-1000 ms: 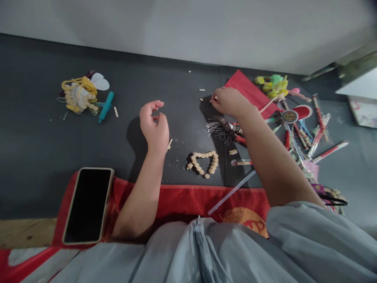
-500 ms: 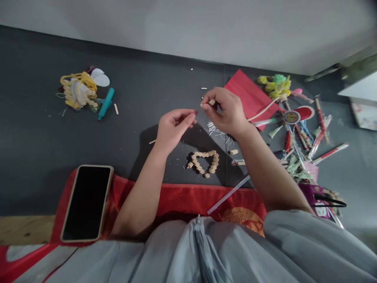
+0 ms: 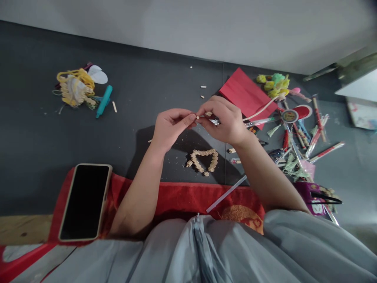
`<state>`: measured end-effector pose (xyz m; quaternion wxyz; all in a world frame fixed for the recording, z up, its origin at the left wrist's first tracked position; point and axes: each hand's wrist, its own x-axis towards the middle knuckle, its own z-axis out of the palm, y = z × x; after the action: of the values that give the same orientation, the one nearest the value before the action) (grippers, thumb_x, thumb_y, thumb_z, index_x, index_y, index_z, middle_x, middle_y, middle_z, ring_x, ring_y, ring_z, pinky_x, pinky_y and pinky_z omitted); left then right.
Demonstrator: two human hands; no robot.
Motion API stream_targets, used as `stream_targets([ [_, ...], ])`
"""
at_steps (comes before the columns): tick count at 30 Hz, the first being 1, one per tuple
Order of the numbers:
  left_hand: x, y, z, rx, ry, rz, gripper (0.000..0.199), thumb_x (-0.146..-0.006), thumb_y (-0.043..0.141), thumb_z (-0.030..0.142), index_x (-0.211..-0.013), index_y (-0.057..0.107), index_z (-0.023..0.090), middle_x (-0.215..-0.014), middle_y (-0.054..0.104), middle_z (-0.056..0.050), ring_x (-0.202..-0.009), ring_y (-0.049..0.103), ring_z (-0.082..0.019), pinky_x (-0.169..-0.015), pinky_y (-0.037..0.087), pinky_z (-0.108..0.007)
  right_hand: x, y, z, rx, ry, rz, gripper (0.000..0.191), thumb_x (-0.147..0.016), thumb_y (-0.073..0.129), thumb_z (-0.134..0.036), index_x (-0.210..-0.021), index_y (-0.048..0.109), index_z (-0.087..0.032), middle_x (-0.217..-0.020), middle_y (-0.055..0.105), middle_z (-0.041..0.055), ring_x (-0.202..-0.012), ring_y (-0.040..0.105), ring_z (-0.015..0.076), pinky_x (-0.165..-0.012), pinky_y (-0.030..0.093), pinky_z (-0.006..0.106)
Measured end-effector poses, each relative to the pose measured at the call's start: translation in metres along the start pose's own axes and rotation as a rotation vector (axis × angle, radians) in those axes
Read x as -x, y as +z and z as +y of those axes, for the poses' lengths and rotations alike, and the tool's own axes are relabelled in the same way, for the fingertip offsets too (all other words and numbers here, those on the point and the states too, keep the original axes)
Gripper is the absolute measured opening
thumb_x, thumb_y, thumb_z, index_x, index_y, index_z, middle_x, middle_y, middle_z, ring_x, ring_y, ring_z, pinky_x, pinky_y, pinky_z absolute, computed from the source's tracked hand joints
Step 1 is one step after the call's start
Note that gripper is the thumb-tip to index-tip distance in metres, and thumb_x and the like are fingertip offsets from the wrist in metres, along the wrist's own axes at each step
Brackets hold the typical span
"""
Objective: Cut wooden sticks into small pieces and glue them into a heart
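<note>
Above the dark tabletop my two hands meet at the fingertips. My left hand (image 3: pixel 172 125) is closed in a pinch, its thumb and fingers at a tiny pale stick piece (image 3: pixel 197 117). From the other side my right hand (image 3: pixel 225 120) pinches the same piece. A second pale stick piece (image 3: pixel 209 114) is tucked in the bent fingers of my right hand. Below the hands lies a heart-shaped ring of bundled pale sticks (image 3: pixel 217 159), with pale crumbs around it. Thin white strands (image 3: pixel 216 122) show beside my right fingers, partly hidden.
A phone (image 3: pixel 85 202) lies on the red cloth (image 3: pixel 182 196) at the left. Further back are a teal marker (image 3: pixel 104 101) and yellow cord (image 3: pixel 84 76). At the right stand out red paper (image 3: pixel 246 94), wrapped sticks (image 3: pixel 326 152) and a purple packet (image 3: pixel 312 196). A clear straw (image 3: pixel 226 193) crosses the cloth's edge.
My right hand has moved down and left, and its fingertips now meet those of my left hand at the small piece. The heart-shaped ring stays put.
</note>
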<state>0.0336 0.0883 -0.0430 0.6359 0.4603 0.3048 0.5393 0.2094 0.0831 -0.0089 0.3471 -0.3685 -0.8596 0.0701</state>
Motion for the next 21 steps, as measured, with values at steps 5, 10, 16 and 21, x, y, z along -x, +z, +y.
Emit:
stream_targets([
  [5, -0.0011, -0.0013, -0.0017, -0.03, 0.0, -0.02, 0.032, -0.067, 0.084, 0.054, -0.073, 0.08, 0.023, -0.063, 0.071, 0.001, -0.059, 0.068, -0.01, -0.059, 0.056, -0.021, -0.0014, -0.0034, -0.0041, 0.025, -0.079, 0.031, 0.011, -0.1, 0.05, -0.029, -0.096, 0.057, -0.021, -0.081, 0.06, 0.0023, -0.073, 0.06, 0.0142, -0.068, 0.053, 0.031],
  [10, -0.0011, -0.0005, 0.0001, -0.019, -0.01, -0.046, 0.033, -0.068, 0.084, 0.054, -0.072, 0.078, 0.022, -0.063, 0.07, 0.002, -0.059, 0.066, -0.007, -0.06, 0.055, -0.019, -0.0021, -0.0052, -0.0078, 0.013, -0.106, 0.07, 0.003, -0.096, 0.055, -0.019, -0.095, 0.056, -0.022, -0.08, 0.061, 0.0011, -0.069, 0.059, 0.0124, -0.063, 0.052, 0.027],
  [16, -0.0002, -0.0018, 0.001, -0.034, 0.006, -0.084, 0.035, -0.069, 0.084, 0.054, -0.072, 0.075, 0.02, -0.064, 0.068, 0.002, -0.059, 0.062, -0.006, -0.059, 0.052, -0.018, -0.0022, -0.0055, -0.0095, 0.01, -0.099, 0.099, 0.004, -0.094, 0.057, -0.019, -0.091, 0.057, -0.022, -0.076, 0.059, 0.0003, -0.065, 0.056, 0.0121, -0.057, 0.049, 0.026],
  [21, -0.0003, -0.0006, 0.003, -0.045, -0.017, -0.069, 0.042, -0.064, 0.085, 0.057, -0.069, 0.072, 0.018, -0.061, 0.063, 0.003, -0.056, 0.057, -0.005, -0.057, 0.049, -0.017, -0.0008, -0.0056, -0.0078, 0.024, -0.052, 0.062, 0.008, -0.097, 0.055, -0.027, -0.09, 0.057, -0.024, -0.078, 0.063, 0.0009, -0.067, 0.059, 0.0134, -0.06, 0.051, 0.029],
])
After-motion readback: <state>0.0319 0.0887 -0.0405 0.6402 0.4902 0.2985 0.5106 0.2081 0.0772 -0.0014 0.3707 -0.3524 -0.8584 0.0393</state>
